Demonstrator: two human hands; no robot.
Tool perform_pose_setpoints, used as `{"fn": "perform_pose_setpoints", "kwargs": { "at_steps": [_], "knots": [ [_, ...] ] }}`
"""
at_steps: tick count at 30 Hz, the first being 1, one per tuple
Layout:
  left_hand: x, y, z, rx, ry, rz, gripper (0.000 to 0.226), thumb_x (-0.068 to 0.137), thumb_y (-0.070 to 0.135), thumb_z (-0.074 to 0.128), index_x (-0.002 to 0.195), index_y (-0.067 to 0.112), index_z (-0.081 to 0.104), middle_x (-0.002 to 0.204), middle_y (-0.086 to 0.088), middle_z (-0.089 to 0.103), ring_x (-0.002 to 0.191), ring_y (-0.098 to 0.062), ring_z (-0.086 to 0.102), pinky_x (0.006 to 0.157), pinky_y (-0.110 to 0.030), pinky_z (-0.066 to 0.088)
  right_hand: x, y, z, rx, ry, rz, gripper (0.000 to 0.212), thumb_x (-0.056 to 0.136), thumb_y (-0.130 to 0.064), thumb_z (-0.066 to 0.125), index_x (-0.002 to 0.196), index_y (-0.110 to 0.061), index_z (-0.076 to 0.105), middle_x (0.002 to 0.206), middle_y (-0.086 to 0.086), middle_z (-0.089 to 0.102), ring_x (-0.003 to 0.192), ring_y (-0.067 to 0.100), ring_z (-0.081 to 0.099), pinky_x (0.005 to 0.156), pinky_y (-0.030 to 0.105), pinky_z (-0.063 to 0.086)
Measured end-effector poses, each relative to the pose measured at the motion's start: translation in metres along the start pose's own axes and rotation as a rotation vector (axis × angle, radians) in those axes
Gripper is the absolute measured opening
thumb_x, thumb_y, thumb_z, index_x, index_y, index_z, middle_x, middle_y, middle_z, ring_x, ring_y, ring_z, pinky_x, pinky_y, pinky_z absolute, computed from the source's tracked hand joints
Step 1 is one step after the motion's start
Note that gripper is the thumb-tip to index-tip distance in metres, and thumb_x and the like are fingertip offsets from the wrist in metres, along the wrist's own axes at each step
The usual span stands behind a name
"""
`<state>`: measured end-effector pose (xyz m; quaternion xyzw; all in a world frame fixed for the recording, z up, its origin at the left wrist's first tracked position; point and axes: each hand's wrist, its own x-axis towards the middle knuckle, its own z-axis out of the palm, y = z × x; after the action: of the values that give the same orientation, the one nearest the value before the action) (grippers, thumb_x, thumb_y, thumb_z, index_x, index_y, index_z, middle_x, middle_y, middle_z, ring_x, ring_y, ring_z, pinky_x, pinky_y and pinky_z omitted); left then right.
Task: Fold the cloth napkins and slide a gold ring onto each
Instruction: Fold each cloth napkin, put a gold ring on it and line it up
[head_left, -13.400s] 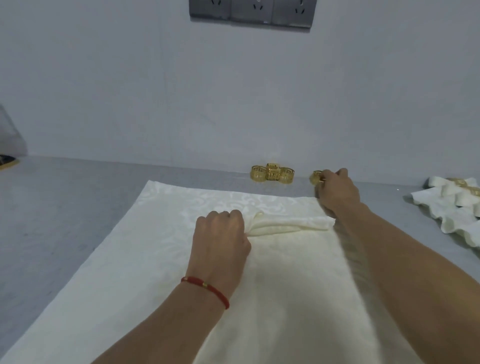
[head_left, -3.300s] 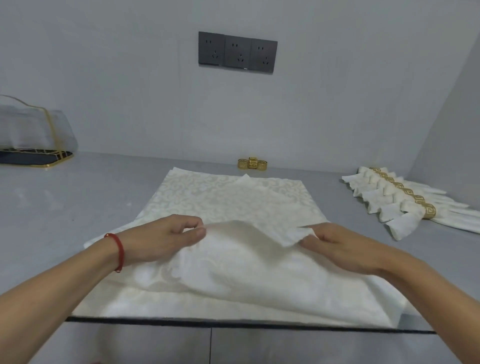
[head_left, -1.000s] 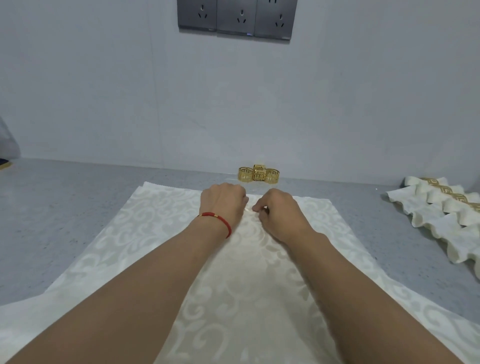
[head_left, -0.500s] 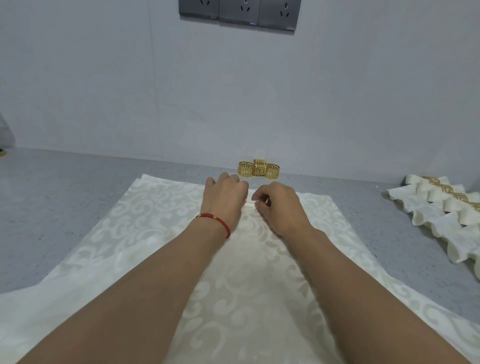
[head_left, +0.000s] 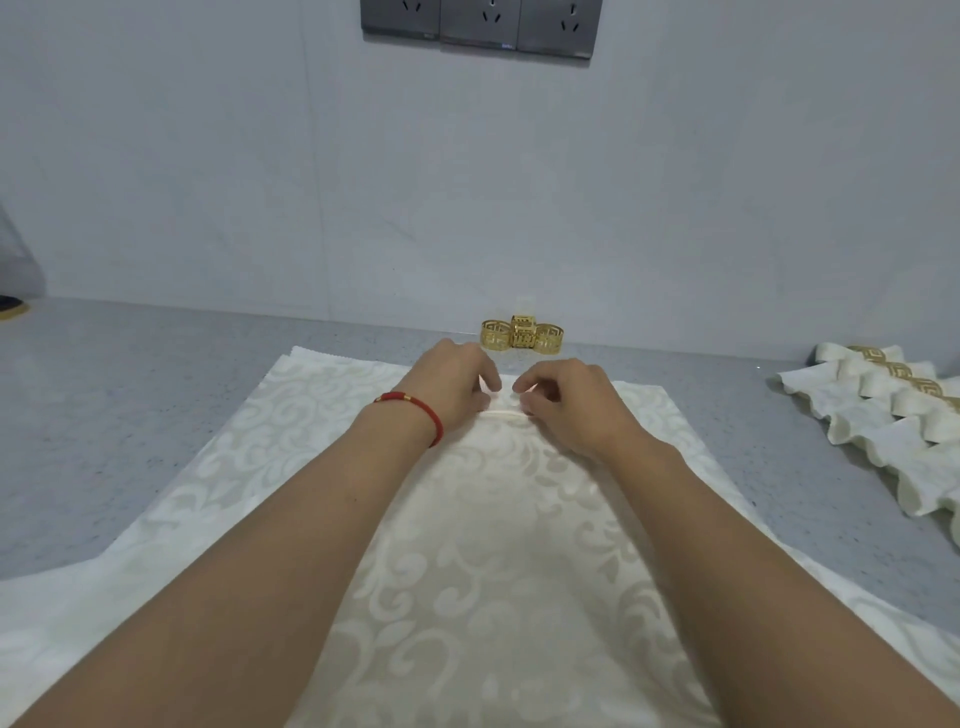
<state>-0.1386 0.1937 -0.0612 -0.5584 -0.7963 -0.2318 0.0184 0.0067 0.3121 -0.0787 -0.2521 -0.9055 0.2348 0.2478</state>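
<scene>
Head view: cream damask napkin (head_left: 493, 545) spread flat on grey counter (head_left: 130, 415), far edge just short of the wall, near end running out of the bottom of the picture. Left hand (head_left: 452, 387) and right hand (head_left: 571, 405) side by side at the middle of the napkin's far part, both with fingers curled, pinching a small raised fold of the cloth between them; left fingers (head_left: 488, 376) and right fingers (head_left: 530, 387) close together, thumbs hidden beneath. Red cord bracelet (head_left: 415, 408) on left wrist. Three gold rings (head_left: 522, 335) clustered on the counter against the wall, just beyond the hands, apart from the napkin. Row of finished napkins (head_left: 893, 421), folded and each banded with a gold ring, overlapping on the counter at far right, well apart from the hands. Grey socket panel (head_left: 480, 23) on the wall (head_left: 467, 182) above. Dark object at the far left edge, too cropped to identify.
</scene>
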Motion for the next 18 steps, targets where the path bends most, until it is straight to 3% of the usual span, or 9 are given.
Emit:
{"fn": "perform_pose_setpoints", "kwargs": {
  "at_steps": [3, 4, 5, 6, 7, 8, 12, 15, 18],
  "knots": [
    [-0.003, -0.002, 0.005, -0.031, 0.000, -0.028, 0.013, 0.086, 0.008, 0.066, 0.082, 0.015, 0.075, 0.064, 0.010, 0.053, 0.074, -0.014, 0.052, 0.073, -0.024, 0.045, 0.000, 0.006, 0.002, 0.002, -0.019, 0.006, 0.011, 0.093, -0.014, 0.071, 0.092, -0.019, 0.081, 0.079, -0.015, 0.070, 0.074, -0.001, 0.062, 0.068, 0.013, 0.047],
    [-0.003, -0.003, 0.005, -0.021, -0.023, -0.026, 0.022, 0.086, 0.007, 0.064, 0.071, 0.022, 0.069, 0.061, 0.008, 0.049, 0.068, -0.015, 0.049, 0.069, -0.024, 0.042, 0.002, 0.006, 0.002, -0.034, -0.033, -0.008, 0.011, 0.092, -0.014, 0.071, 0.089, -0.019, 0.080, 0.081, -0.015, 0.069, 0.076, 0.000, 0.061, 0.071, 0.017, 0.048],
    [-0.004, -0.002, 0.005, 0.002, -0.048, -0.013, 0.023, 0.086, 0.007, 0.063, 0.065, 0.015, 0.059, 0.062, 0.006, 0.048, 0.065, -0.015, 0.046, 0.067, -0.024, 0.039, 0.001, 0.005, 0.001, -0.083, -0.044, -0.028, 0.011, 0.092, -0.015, 0.071, 0.087, -0.020, 0.079, 0.082, -0.014, 0.068, 0.078, 0.004, 0.060, 0.074, 0.023, 0.050],
    [-0.004, -0.002, 0.005, 0.017, -0.058, -0.017, 0.019, 0.087, 0.008, 0.064, 0.075, 0.020, 0.074, 0.068, 0.007, 0.051, 0.068, -0.013, 0.048, 0.069, -0.024, 0.039, 0.001, 0.003, 0.000, -0.137, -0.050, -0.058, 0.011, 0.091, -0.015, 0.069, 0.085, -0.020, 0.077, 0.082, -0.013, 0.066, 0.080, 0.007, 0.060, 0.076, 0.029, 0.051],
    [-0.003, -0.002, 0.003, 0.052, -0.052, -0.006, 0.010, 0.088, 0.011, 0.066, 0.086, 0.011, 0.076, 0.077, 0.008, 0.055, 0.074, -0.012, 0.052, 0.071, -0.024, 0.039, 0.000, 0.001, -0.002, -0.193, -0.054, -0.088, 0.012, 0.091, -0.015, 0.067, 0.084, -0.021, 0.074, 0.082, -0.012, 0.065, 0.081, 0.011, 0.060, 0.077, 0.033, 0.052],
    [-0.003, 0.000, 0.002, 0.082, -0.039, 0.005, 0.009, 0.089, 0.013, 0.068, 0.092, 0.014, 0.077, 0.084, 0.008, 0.058, 0.082, -0.013, 0.056, 0.072, -0.024, 0.040, -0.001, -0.001, -0.003, -0.246, -0.056, -0.114, 0.012, 0.091, -0.015, 0.064, 0.084, -0.021, 0.072, 0.081, -0.012, 0.064, 0.082, 0.014, 0.061, 0.077, 0.035, 0.051],
    [-0.008, 0.008, -0.002, 0.222, -0.052, 0.044, 0.006, 0.090, 0.015, 0.064, 0.092, 0.021, 0.066, 0.095, 0.003, 0.067, 0.094, -0.020, 0.061, 0.080, -0.035, 0.050, -0.003, -0.012, -0.006, -0.432, -0.073, -0.161, 0.013, 0.086, -0.011, 0.058, 0.088, -0.022, 0.064, 0.087, -0.010, 0.064, 0.085, 0.019, 0.060, 0.074, 0.032, 0.039],
    [-0.009, 0.015, -0.006, 0.343, -0.089, 0.097, 0.020, 0.087, 0.006, 0.057, 0.089, 0.027, 0.059, 0.100, 0.002, 0.065, 0.096, -0.023, 0.060, 0.075, -0.032, 0.041, 0.000, -0.018, -0.011, -0.493, -0.162, -0.164, 0.018, 0.084, -0.007, 0.060, 0.088, -0.024, 0.062, 0.090, -0.009, 0.061, 0.086, 0.018, 0.056, 0.069, 0.031, 0.036],
    [-0.008, 0.023, -0.015, 0.298, -0.197, 0.057, 0.025, 0.083, -0.001, 0.059, 0.087, 0.022, 0.066, 0.102, -0.006, 0.066, 0.095, -0.028, 0.064, 0.076, -0.034, 0.049, 0.002, -0.020, -0.021, -0.462, -0.299, -0.121, 0.021, 0.082, -0.008, 0.064, 0.090, -0.027, 0.067, 0.085, -0.014, 0.059, 0.085, 0.016, 0.060, 0.065, 0.027, 0.040]
  ]
}}
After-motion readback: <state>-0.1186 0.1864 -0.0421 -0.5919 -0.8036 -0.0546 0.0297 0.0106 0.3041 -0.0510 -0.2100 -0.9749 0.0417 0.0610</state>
